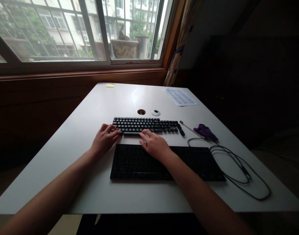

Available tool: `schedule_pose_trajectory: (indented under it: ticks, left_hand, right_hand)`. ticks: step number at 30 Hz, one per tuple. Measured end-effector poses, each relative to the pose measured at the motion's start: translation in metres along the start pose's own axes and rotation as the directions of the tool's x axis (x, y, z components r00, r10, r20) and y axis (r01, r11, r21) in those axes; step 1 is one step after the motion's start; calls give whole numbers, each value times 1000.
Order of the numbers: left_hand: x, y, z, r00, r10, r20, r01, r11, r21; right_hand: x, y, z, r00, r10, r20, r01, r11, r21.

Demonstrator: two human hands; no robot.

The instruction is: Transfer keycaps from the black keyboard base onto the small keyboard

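Rows of loose black keycaps (139,124) lie on the white table, laid out like a keyboard, with a long spacebar (131,133) along the front row. At the left end of that row, my left hand (105,137) has its fingers bent onto the caps; what they hold, if anything, is too small to tell. My right hand (154,143), with a ring on one finger, touches the spacebar's right end with its fingertips. Below it lies a black keyboard base (137,163), partly hidden by my right hand and forearm.
A black cable (237,160) loops to the right of the base. Nearby are a purple cloth (205,132) and a thin brush (188,128). Printed paper (181,97), a yellow note (110,85), a round hole (141,112) and a grommet (156,113) are farther back.
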State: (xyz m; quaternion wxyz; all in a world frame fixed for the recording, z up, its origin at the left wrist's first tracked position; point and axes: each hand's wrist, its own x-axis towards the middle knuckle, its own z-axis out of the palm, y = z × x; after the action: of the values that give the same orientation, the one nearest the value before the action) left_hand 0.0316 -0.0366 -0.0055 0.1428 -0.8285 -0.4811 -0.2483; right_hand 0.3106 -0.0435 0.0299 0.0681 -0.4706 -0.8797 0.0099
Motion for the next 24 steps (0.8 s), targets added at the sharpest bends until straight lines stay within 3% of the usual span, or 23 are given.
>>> schedule_pose_trajectory:
  ticks: [17,24]
  left_hand:
    - [-3,-4,-6,997,-61,-54,57,996,-69]
    - [1,7,-4,999,11,-32,-13,997,-72]
  right_hand:
    - [-1,4,4,1000,-17,-10,17,1000,4]
    - [-1,3,3,999,-24,-43,25,1000,14]
